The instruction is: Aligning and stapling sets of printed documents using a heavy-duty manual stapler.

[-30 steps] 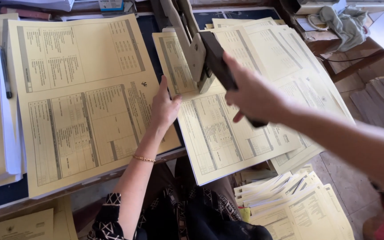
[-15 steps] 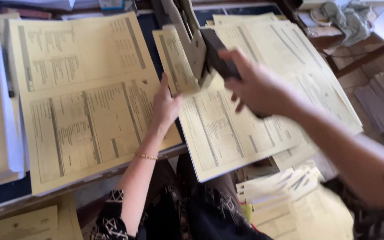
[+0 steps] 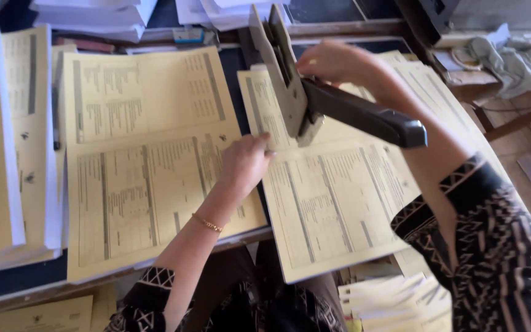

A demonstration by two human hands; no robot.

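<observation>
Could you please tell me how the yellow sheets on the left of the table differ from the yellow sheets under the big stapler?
The left yellow stack lies almost square to the table edge; the right yellow stack is turned at an angle and overhangs that edge. Nothing rests on the left stack, while the stapler stands over the right stack. The left hand reaches across to the right stack's edge; the right hand is up by the stapler. Both stacks are yellow printed sheets with columns of text.
</observation>
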